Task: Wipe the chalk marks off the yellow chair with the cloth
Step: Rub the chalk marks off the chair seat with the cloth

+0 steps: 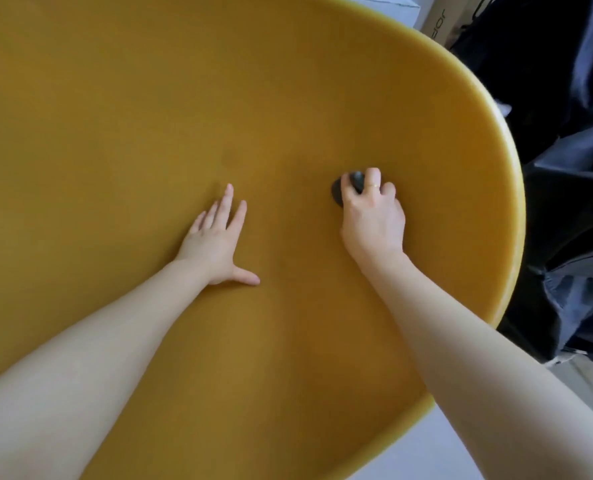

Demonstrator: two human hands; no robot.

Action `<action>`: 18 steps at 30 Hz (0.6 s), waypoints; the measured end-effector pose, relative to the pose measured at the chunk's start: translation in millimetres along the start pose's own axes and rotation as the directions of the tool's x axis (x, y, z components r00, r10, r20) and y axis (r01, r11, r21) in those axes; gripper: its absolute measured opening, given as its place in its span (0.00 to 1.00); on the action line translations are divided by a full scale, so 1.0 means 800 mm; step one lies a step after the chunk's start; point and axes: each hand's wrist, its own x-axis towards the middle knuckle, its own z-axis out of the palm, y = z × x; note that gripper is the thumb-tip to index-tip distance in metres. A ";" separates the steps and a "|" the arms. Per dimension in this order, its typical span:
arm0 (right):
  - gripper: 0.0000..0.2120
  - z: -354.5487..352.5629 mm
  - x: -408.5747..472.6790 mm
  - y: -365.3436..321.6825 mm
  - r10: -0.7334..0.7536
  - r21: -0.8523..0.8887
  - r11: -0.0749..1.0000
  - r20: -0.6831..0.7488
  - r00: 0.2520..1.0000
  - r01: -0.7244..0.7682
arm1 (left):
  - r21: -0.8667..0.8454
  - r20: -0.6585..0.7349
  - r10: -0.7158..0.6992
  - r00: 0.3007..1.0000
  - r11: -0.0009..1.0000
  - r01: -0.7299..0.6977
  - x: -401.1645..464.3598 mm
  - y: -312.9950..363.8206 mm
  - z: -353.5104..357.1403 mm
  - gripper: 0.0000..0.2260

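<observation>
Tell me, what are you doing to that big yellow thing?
A person is wiping the smooth yellow chair. The right hand is closed around a small dark bunched cloth, pressing it against the seat near the rim. The left hand lies flat, fingers spread, on the seat. No chalk marks show now.

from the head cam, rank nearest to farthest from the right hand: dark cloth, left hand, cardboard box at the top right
1. dark cloth: gripped in the right hand, pressed on the yellow chair.
2. left hand: flat on the seat, to the left of the right hand.
3. cardboard box: beyond the chair's rim at the top right, farthest.
</observation>
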 end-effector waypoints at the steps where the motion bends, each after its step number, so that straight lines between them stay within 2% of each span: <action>1: 0.21 0.003 0.018 -0.005 0.048 -0.007 0.999 -0.023 0.999 -0.048 | 0.001 -0.025 -0.031 0.999 1.000 0.031 0.001 -0.007 0.001 0.60; 4: 0.22 0.017 0.056 -0.031 0.143 -0.019 0.989 -0.089 0.986 -0.145 | -0.013 -0.074 -0.140 0.987 0.990 0.139 0.004 -0.032 0.003 0.62; 7: 0.26 0.032 0.063 -0.071 0.168 0.083 0.982 0.054 0.984 -0.172 | -0.006 -0.088 -0.159 0.983 0.987 0.160 0.003 -0.064 0.008 0.62; 10: 0.29 0.052 0.039 -0.126 0.036 0.229 0.969 0.234 0.972 -0.091 | 0.015 -0.045 -0.056 0.997 0.998 0.057 0.000 -0.091 0.012 0.64; 15: 0.26 0.056 -0.002 -0.195 -0.165 0.387 0.922 0.336 0.927 0.024 | 0.040 -0.065 0.072 0.995 0.997 -0.069 -0.007 -0.114 0.014 0.64; 18: 0.19 0.042 -0.029 -0.202 -0.371 0.513 0.843 0.336 0.866 0.162 | 0.012 -0.022 0.096 0.995 0.995 -0.096 -0.012 -0.116 0.005 0.64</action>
